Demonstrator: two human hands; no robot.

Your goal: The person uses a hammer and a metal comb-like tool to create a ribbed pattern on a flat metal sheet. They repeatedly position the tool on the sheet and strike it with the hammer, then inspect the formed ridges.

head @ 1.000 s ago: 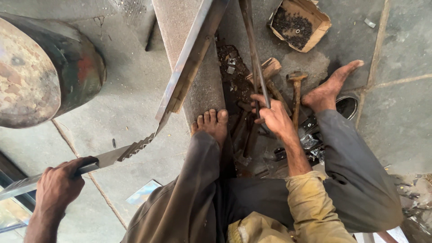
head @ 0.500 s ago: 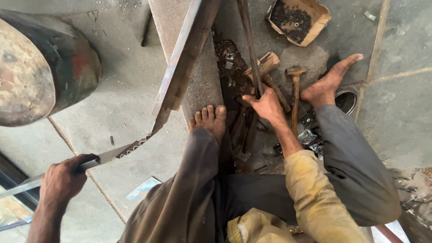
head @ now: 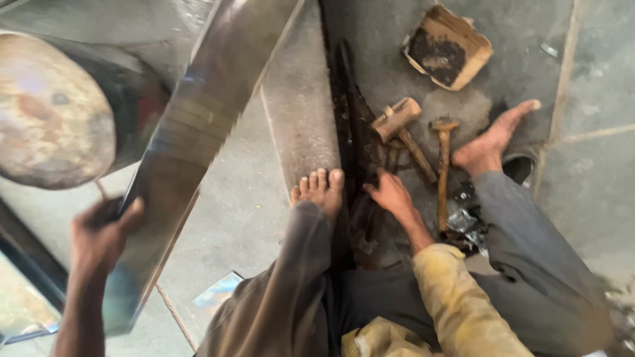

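Observation:
I sit on a concrete floor with both bare feet out in front. My left hand [head: 99, 235] grips the near end of a long shiny metal strip [head: 198, 125] that runs up to the top of the view and is blurred by motion. My right hand [head: 390, 195] reaches down among dark tools [head: 360, 165] between my feet; its fingers are hidden there, and whether it holds anything is unclear. A wooden mallet [head: 395, 119] and a wooden-handled hammer [head: 442, 165] lie just beyond it.
A rusty metal drum [head: 59, 112] lies on its side at the left. A torn cardboard tray [head: 446, 49] of dark scrap sits at the top right. A raised concrete strip [head: 297, 112] runs up the middle. A round floor hole [head: 519, 168] is by my right foot.
My left hand has swung the metal strip up and toward me, so it now looks much broader. My right hand has dropped lower into the tools, away from the thin rod.

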